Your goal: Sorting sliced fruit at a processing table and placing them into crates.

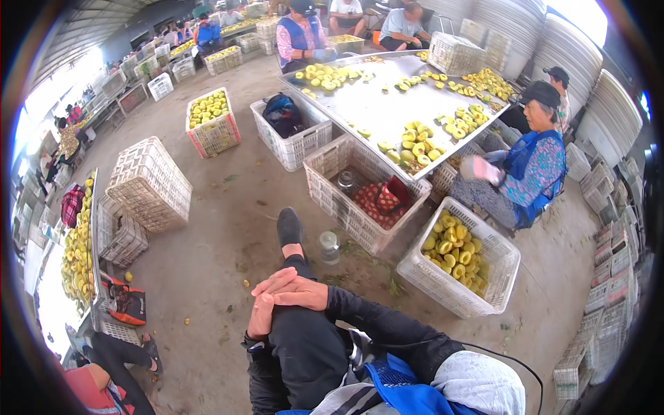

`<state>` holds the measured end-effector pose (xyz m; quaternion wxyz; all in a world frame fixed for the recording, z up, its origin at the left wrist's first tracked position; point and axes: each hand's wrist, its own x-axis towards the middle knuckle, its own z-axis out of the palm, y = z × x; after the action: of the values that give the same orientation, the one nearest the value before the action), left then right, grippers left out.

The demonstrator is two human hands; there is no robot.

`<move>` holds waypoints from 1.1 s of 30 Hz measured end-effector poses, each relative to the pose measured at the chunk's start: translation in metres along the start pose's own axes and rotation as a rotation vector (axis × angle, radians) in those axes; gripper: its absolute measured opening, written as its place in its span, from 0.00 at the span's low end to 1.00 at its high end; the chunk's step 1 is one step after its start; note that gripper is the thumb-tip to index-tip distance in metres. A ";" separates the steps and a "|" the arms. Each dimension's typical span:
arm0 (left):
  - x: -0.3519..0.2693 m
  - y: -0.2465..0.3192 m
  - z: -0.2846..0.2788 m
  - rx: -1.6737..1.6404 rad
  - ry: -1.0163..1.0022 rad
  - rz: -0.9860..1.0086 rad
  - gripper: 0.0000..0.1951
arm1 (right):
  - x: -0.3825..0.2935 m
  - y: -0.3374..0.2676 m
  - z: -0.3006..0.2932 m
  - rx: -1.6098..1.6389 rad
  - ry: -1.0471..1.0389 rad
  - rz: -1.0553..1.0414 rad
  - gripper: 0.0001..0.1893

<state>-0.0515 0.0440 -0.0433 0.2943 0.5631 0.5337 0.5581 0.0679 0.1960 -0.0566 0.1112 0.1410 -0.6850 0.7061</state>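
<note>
Bare and clasped together, my left hand [261, 314] and my right hand [301, 291] rest on my raised knee, in dark trousers. The right lies partly over the left, and neither holds an object. Beyond them are my dark shoe [289, 226] and a clear lidded jar [329, 248] on the floor. To the right, a white plastic crate [415, 280] holds halved yellow-green fruit [454, 249]. Ahead, a metal-topped table [381, 111] carries more cut fruit [415, 142] in scattered piles.
A crate [332, 199] holding a red dotted bag stands by the table, beside another crate [303, 150] with a dark bag. Stacked crates [150, 184] and a fruit-laden table [95, 244] are at left. Several co-workers sit around, one in a blue vest [539, 171] at right.
</note>
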 end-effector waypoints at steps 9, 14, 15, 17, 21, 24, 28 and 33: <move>-0.002 0.011 -0.004 0.020 0.023 -0.046 0.37 | 0.007 -0.007 0.002 0.030 -0.014 -0.042 0.20; -0.004 0.010 -0.002 0.010 0.003 -0.005 0.37 | 0.003 0.006 0.009 -0.014 0.007 -0.101 0.20; -0.001 0.010 0.001 0.007 0.014 -0.006 0.38 | 0.001 0.016 0.005 -0.036 -0.005 -0.029 0.21; 0.003 0.011 0.003 0.001 0.016 -0.005 0.38 | -0.002 0.021 0.004 -0.059 -0.009 0.044 0.21; 0.000 0.010 -0.002 0.085 -0.006 -0.028 0.42 | -0.003 0.009 0.004 0.037 0.029 -0.054 0.23; 0.001 0.011 0.000 0.034 0.018 -0.081 0.44 | 0.003 0.017 0.009 -0.014 0.037 -0.074 0.23; 0.004 0.002 -0.003 0.107 0.042 -0.062 0.50 | 0.004 0.024 0.005 -0.170 0.079 -0.209 0.19; 0.005 -0.010 -0.007 0.070 0.014 -0.037 0.51 | 0.002 0.034 0.008 -0.260 0.145 -0.350 0.15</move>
<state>-0.0616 0.0496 -0.0497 0.2810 0.5592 0.5654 0.5373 0.0540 0.1871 -0.0876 0.2982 0.1910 -0.7255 0.5902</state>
